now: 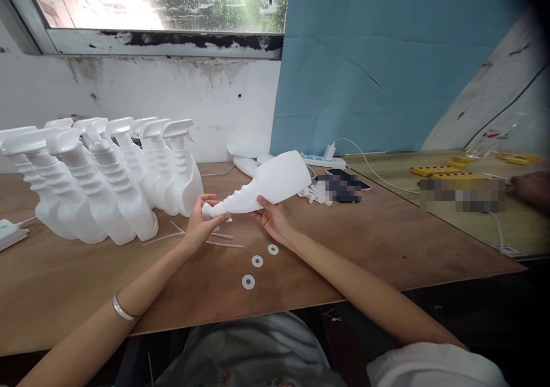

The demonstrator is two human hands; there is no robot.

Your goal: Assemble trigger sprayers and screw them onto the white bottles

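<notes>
A white spray bottle (279, 178) is held tilted above the table, its base up to the right and its spray head down to the left. My left hand (200, 222) is closed around the spray head, which the fingers partly cover. Under the bottle's body, my right hand (272, 219) grips it with the thumb on the near side. Below my hands, three flat white ring washers (257, 261) lie in a slanting row. Several thin white tubes (226, 245) lie on the wood beneath my left hand.
Several white spray bottles (137, 212) stand grouped at the left. Small white parts (317, 194), a phone (348, 179) and a power strip (322, 161) are on the right. A white charger (12, 233) lies far left. Another person's hand (530, 189) shows beside yellow pieces (458, 176).
</notes>
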